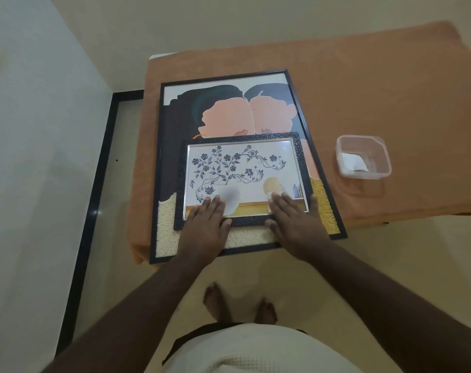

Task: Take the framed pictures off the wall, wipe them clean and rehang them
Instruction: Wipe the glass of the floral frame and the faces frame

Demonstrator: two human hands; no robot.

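On the table's orange cloth [363,103], the small frame [242,181] lies atop the big frame [229,103]. Left hand [206,224] rests flat on it; right hand [293,227] presses, seemingly, a white wipe [270,195].

Both bare arms reach forward and down. The left hand [206,222] lies flat, fingers [215,204] straight and together. The right hand [296,227] lies palm-down, fingers extended.

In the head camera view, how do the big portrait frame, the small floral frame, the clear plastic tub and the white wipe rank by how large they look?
Largest to smallest, as they look:
1. big portrait frame
2. small floral frame, lying on top of it
3. clear plastic tub, set farther away, so its true size is less sure
4. white wipe, mostly hidden under the right hand
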